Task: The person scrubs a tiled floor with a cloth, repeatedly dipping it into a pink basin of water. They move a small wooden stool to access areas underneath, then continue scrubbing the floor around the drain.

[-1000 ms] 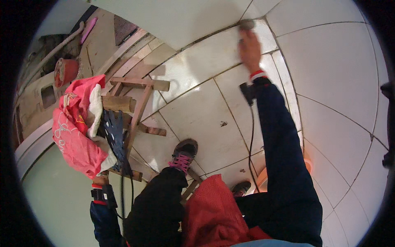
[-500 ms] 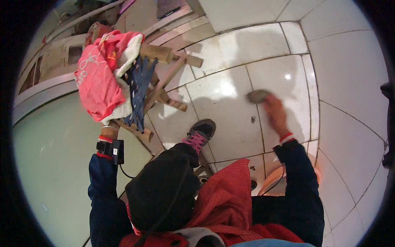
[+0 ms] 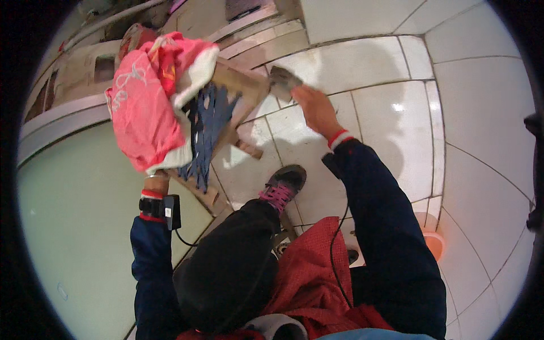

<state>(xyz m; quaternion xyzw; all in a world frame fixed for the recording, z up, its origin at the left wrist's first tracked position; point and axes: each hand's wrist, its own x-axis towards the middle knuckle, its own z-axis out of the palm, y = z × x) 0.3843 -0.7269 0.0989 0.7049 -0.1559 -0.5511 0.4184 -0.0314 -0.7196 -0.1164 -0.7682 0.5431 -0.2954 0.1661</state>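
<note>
A wooden folding stool (image 3: 243, 85) with a seat of dark blue woven straps (image 3: 209, 127) is tilted at the upper left. A pink and white towel (image 3: 144, 107) is draped over its left side. My left hand (image 3: 156, 182) reaches under the towel at the stool's near end; its fingers are hidden. My right hand (image 3: 314, 109) is closed around a blunt grey-brown block (image 3: 283, 84), whose kind I cannot make out because it is blurred. The block is at the end of the stool's upper wooden rail, seemingly touching it.
My left foot, in a dark shoe (image 3: 288, 180) with pink laces, stands on the white tiled floor (image 3: 374, 113). An orange basin (image 3: 434, 245) sits at the right. A pale green panel (image 3: 96, 238) fills the left side, below a cluttered ledge. Red cloth (image 3: 309, 263) covers my lap.
My right hand has swung left and away from me with the block, from over the floor tiles to the stool's rail. The stool and towel have shifted slightly right.
</note>
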